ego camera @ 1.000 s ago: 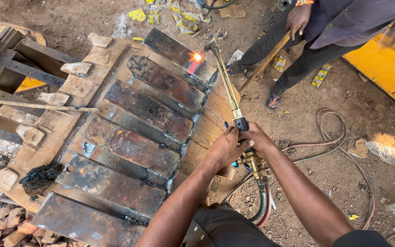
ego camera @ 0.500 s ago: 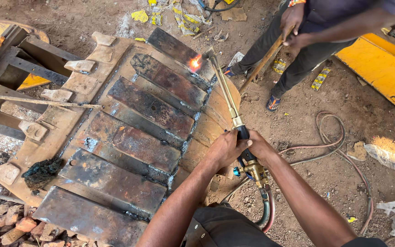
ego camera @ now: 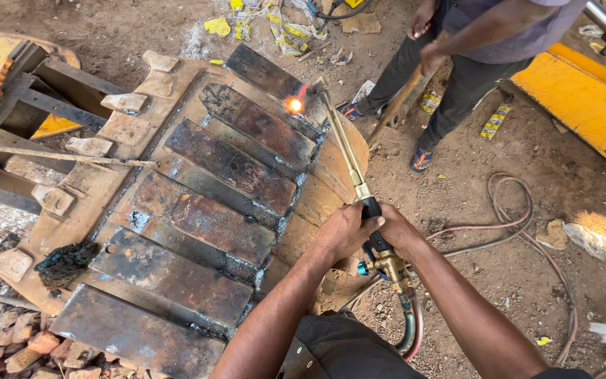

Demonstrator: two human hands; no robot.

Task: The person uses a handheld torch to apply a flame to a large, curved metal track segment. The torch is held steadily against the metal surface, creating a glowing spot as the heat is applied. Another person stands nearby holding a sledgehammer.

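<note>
A brass cutting torch (ego camera: 351, 158) is being held over the far end of a rusted excavator bucket (ego camera: 177, 210), its nozzle beside a glowing orange spot (ego camera: 294, 105) on a welded steel plate (ego camera: 257, 126). The torch's black grip is being clasped by the left hand (ego camera: 341, 231) and the right hand (ego camera: 395, 231), both wrapped tightly around it just above the brass valve body (ego camera: 391, 265). Hoses (ego camera: 499, 231) are trailing over bare dirt to the right, where open ground is left. A second person (ego camera: 471, 49) is standing beyond the bucket's edge. Compared with half a second earlier, the glow is seen lying slightly further left of the nozzle.
</note>
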